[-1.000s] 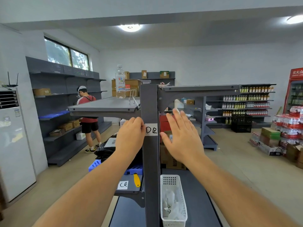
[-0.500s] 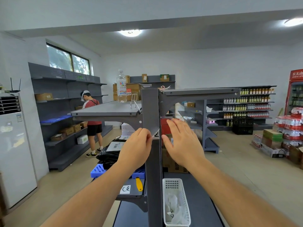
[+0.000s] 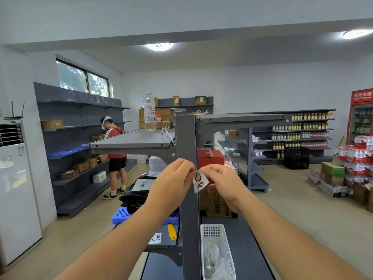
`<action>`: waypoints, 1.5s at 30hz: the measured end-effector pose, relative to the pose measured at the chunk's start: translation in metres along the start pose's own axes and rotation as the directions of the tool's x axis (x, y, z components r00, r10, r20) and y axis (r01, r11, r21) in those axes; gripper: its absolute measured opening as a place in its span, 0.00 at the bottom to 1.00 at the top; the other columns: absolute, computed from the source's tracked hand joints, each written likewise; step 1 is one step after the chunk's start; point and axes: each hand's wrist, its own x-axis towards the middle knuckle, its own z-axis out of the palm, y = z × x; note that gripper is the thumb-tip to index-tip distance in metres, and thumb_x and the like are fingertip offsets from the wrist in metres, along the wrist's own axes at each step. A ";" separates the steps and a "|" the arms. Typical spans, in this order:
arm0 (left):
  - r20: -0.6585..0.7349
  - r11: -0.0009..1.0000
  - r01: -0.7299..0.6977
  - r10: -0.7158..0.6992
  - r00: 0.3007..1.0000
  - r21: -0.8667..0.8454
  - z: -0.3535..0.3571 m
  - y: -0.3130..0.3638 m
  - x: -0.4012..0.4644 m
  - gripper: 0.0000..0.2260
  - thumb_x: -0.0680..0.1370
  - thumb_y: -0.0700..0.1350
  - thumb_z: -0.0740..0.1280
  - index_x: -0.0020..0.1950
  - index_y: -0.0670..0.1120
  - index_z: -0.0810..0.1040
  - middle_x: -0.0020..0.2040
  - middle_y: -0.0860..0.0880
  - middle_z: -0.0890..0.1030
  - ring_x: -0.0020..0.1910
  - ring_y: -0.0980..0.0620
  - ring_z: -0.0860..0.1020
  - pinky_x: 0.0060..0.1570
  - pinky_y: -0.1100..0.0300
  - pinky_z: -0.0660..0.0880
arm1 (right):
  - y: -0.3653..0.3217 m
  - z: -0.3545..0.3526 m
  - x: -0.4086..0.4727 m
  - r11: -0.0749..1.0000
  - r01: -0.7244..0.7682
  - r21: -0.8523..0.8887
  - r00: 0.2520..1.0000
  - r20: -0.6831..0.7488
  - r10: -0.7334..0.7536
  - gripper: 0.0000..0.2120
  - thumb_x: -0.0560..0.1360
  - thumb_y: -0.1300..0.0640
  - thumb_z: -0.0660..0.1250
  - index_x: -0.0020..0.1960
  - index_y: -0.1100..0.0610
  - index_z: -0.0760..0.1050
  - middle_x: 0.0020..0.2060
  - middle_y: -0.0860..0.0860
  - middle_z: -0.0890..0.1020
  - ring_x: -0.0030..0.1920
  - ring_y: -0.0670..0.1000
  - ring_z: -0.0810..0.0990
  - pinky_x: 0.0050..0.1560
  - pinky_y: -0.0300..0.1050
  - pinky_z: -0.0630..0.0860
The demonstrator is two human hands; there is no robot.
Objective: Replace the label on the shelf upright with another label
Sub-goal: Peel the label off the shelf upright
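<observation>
A dark grey shelf upright (image 3: 185, 138) stands straight ahead of me. A white paper label (image 3: 199, 181) with black handwritten letters hangs curled in front of the upright's right edge, off its face. My left hand (image 3: 173, 180) pinches the label's top left corner. My right hand (image 3: 222, 182) pinches its top right edge. Another white label (image 3: 155, 238), marked "CE", lies on the lower left shelf. A white plastic basket (image 3: 219, 249) on the lower right shelf holds several crumpled white labels.
A water bottle (image 3: 149, 111) stands on the upper left shelf (image 3: 131, 141). A yellow-handled tool (image 3: 171, 232) and a blue crate (image 3: 123, 215) sit lower left. A person (image 3: 114, 158) stands at the left wall shelving. Stacked drink packs (image 3: 361, 154) are far right.
The label was stuck flat on the upright. Both hands closed on it and peeled it off; it now hangs curled between my fingers, slightly lower and to the right.
</observation>
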 end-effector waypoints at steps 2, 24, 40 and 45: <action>0.013 1.000 0.004 -0.004 1.000 0.001 0.001 0.002 0.000 0.01 0.81 0.41 0.68 0.51 0.45 0.79 0.48 0.50 0.80 0.39 0.56 0.70 0.36 0.62 0.70 | 0.001 0.000 0.000 0.997 -0.005 0.075 1.000 0.019 0.004 0.09 0.82 0.54 0.68 0.50 0.55 0.86 0.45 0.56 0.88 0.44 0.49 0.82 0.43 0.44 0.77; 0.176 0.818 0.383 -0.340 0.924 -0.429 0.000 0.017 0.003 0.12 0.77 0.44 0.75 0.58 0.53 0.78 0.51 0.58 0.84 0.48 0.61 0.82 0.48 0.67 0.80 | 0.008 -0.007 0.002 0.919 -0.059 0.390 0.997 -0.031 0.077 0.05 0.78 0.70 0.70 0.48 0.62 0.83 0.41 0.58 0.85 0.37 0.49 0.83 0.41 0.40 0.84; -0.001 0.940 0.205 -0.213 0.977 -0.272 0.006 0.011 0.010 0.09 0.76 0.38 0.72 0.51 0.50 0.87 0.47 0.56 0.83 0.47 0.60 0.80 0.48 0.72 0.75 | 0.004 0.013 -0.001 0.920 -0.040 0.391 0.996 -0.062 0.070 0.08 0.81 0.63 0.69 0.49 0.62 0.86 0.39 0.56 0.88 0.40 0.50 0.87 0.52 0.49 0.84; 0.184 0.869 0.266 -0.206 0.961 -0.416 0.002 0.006 0.007 0.15 0.76 0.38 0.73 0.61 0.51 0.82 0.50 0.57 0.85 0.50 0.60 0.82 0.53 0.68 0.79 | 0.013 0.008 0.003 0.899 -0.095 0.427 0.987 -0.079 0.142 0.08 0.81 0.63 0.70 0.45 0.60 0.86 0.34 0.52 0.85 0.34 0.45 0.82 0.40 0.40 0.80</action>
